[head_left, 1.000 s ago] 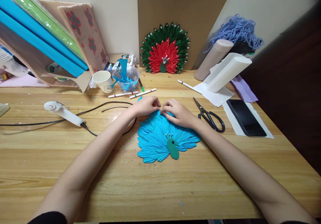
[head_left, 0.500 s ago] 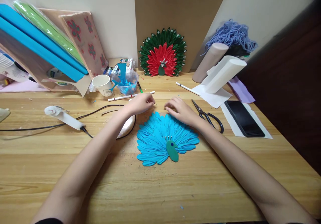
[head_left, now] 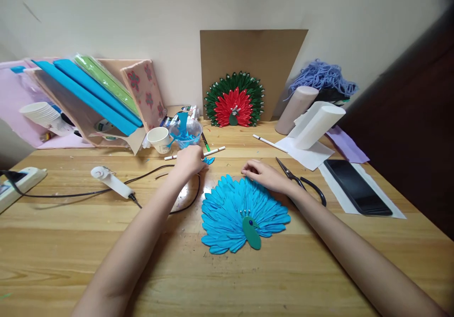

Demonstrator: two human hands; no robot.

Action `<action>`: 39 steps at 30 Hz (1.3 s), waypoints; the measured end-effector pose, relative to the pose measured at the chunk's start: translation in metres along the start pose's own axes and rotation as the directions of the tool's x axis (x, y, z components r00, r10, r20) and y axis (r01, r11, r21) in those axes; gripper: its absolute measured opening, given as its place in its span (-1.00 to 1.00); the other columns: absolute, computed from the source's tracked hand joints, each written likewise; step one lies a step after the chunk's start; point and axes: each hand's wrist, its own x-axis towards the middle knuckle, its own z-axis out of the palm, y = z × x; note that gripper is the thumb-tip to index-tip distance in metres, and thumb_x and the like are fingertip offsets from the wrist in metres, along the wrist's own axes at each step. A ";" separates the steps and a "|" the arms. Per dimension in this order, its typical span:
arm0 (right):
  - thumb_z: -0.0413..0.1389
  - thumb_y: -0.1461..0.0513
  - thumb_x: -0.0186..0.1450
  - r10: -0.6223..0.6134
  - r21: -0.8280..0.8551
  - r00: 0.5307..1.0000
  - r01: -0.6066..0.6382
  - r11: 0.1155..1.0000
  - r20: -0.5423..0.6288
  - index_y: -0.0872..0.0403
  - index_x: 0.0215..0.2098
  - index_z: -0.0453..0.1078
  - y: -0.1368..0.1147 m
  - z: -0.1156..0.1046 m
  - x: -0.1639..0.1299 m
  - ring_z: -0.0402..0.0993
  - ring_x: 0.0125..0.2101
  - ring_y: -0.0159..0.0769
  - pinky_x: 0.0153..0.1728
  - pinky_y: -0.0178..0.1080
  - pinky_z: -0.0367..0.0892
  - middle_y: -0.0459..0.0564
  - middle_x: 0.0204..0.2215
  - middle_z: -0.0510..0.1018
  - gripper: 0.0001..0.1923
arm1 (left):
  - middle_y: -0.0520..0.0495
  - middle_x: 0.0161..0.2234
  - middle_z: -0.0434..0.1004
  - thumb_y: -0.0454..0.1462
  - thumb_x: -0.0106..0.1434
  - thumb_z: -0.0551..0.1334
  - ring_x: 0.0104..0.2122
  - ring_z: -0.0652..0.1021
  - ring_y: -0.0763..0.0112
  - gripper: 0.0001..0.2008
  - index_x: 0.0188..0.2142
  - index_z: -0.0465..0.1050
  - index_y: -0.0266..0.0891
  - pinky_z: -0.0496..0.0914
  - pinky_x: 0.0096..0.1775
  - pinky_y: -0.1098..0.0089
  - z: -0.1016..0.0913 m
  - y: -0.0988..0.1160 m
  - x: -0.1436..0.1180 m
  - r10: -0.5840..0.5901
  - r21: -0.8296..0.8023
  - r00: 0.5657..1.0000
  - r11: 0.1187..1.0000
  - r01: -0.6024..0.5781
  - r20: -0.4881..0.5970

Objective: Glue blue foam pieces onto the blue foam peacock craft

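Observation:
A blue paper peacock (head_left: 227, 208) lies flat on the table, with a green body (head_left: 251, 233), a dark blue eye and small pins on its head. Beyond its upper left edge, my left hand (head_left: 190, 161) is closed, fingers down, at a few small blue paper feathers (head_left: 209, 161) that poke out beside the fingertips. My right hand (head_left: 260, 174) rests at the peacock's upper right edge, its fingers curled in a pinch. Whatever sits between those fingertips is too small to make out.
Black scissors (head_left: 301, 182) and a phone (head_left: 358, 187) lie on the right. A white glue gun (head_left: 111, 182) with a cord is at left. Behind are a paper cup (head_left: 158, 139), a plastic bowl (head_left: 191, 139) of blue scraps, and a red-green peacock (head_left: 234, 101) against cardboard.
My left hand has moved left and down onto the small blue feathers. My right hand stays by the peacock's top edge, its fingers more curled. The view has tilted up.

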 end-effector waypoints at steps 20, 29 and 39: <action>-0.03 0.12 0.27 0.009 -0.008 1.000 -0.009 1.000 -0.006 0.12 -0.35 0.35 0.001 0.001 0.001 0.35 -0.37 -0.29 -0.35 -0.27 0.23 0.00 -0.38 0.45 -0.76 | 0.03 -0.58 0.46 -0.17 -0.07 0.36 -0.53 0.43 0.43 -0.80 -0.52 0.48 -0.27 0.19 -0.51 0.47 0.002 -0.010 0.008 0.124 -0.390 0.992 0.913 -0.118 -0.009; -0.01 0.13 0.24 0.075 0.121 0.991 -0.062 0.991 -0.108 0.10 -0.31 0.36 -0.023 -0.002 -0.003 0.40 -0.29 -0.23 -0.27 -0.20 0.30 0.04 -0.32 0.50 -0.78 | -0.05 -0.53 0.53 -0.20 0.01 0.29 -0.50 0.48 0.42 -0.82 -0.47 0.50 -0.29 0.32 -0.41 0.42 -0.005 -0.029 -0.051 0.264 -0.839 0.959 0.542 -0.058 0.104; -0.01 0.21 0.25 -0.190 0.313 0.981 0.166 0.935 0.046 0.10 -0.23 0.29 -0.144 0.069 0.059 0.41 -0.23 -0.27 -0.18 -0.19 0.31 0.05 -0.25 0.48 -0.85 | -0.03 -0.51 0.50 -0.13 0.07 0.26 -0.49 0.47 0.45 -0.78 -0.48 0.45 -0.28 0.33 -0.38 0.44 0.005 -0.107 -0.150 0.026 -0.885 0.991 0.454 0.105 0.131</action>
